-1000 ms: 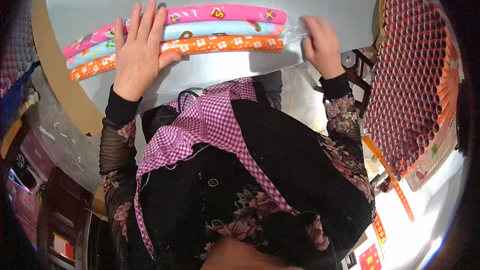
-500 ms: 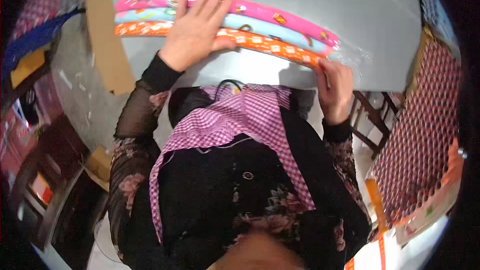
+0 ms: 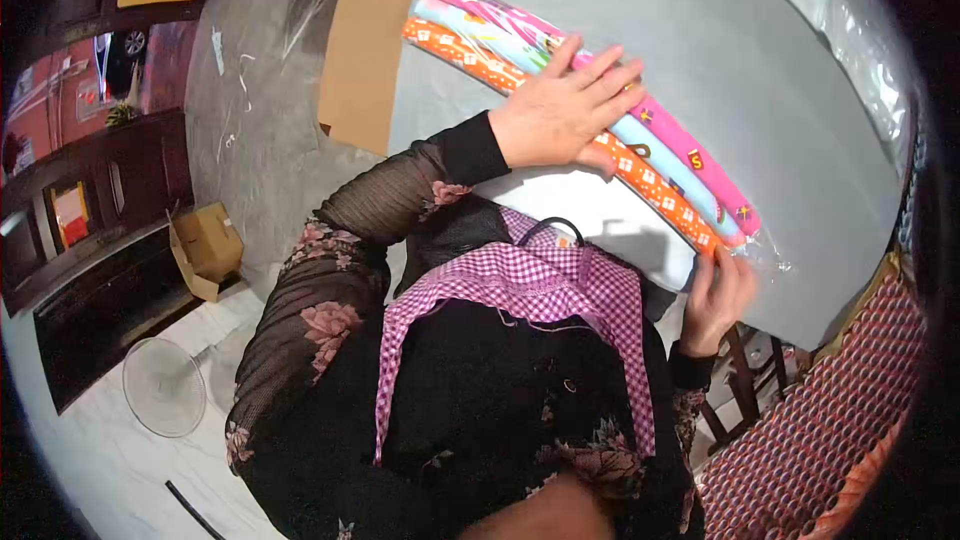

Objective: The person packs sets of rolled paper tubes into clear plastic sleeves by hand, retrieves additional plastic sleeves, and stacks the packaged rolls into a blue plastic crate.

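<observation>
Three long patterned rolls lie side by side on the grey table: a pink roll point(image 3: 690, 145), a light blue roll point(image 3: 660, 158) and an orange roll point(image 3: 645, 178) nearest my body. Clear plastic wrap point(image 3: 772, 258) shows past their right ends. My left hand point(image 3: 570, 110) rests flat across the middle of all three, palm down with fingers spread. At the lower right end, my right hand point(image 3: 722, 298) has its thumb and fingers closed around the tip of the orange roll. Part of that grip is hidden by the fingers.
The grey tabletop point(image 3: 800, 110) has a brown cardboard strip point(image 3: 365, 50) along its left side and clear plastic point(image 3: 850, 30) at the far right edge. An open cardboard box point(image 3: 210, 245) stands on the floor at left. Red-patterned woven material point(image 3: 830, 410) lies at lower right.
The view has turned, so the table and rolls appear shifted right and more slanted. My left hand still lies across the rolls, and my right hand stays at their right end.
</observation>
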`<move>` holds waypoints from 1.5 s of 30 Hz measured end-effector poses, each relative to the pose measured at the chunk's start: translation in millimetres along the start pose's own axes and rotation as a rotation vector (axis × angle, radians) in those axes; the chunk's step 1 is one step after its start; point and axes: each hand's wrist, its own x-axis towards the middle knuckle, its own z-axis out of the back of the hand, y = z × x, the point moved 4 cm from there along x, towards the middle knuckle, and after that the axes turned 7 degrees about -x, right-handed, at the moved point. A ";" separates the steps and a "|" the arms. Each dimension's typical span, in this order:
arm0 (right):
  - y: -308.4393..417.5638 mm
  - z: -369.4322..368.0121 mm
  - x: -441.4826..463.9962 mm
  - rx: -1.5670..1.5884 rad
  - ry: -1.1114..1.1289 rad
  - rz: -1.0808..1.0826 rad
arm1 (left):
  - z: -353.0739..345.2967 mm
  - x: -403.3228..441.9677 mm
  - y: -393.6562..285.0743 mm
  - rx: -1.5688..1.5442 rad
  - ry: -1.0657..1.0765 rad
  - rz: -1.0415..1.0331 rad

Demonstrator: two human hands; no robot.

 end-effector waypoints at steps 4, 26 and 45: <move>-0.6 12.1 20.5 -0.148 0.100 0.052 | -1.8 -3.1 0.3 -0.036 -0.029 -0.015; -20.9 8.4 8.3 0.194 0.574 -0.232 | 19.6 -33.2 -10.0 0.006 -0.398 -0.028; 33.7 -20.0 -53.8 1.512 1.192 -1.067 | -0.9 -19.0 -24.1 -0.114 -0.371 -0.123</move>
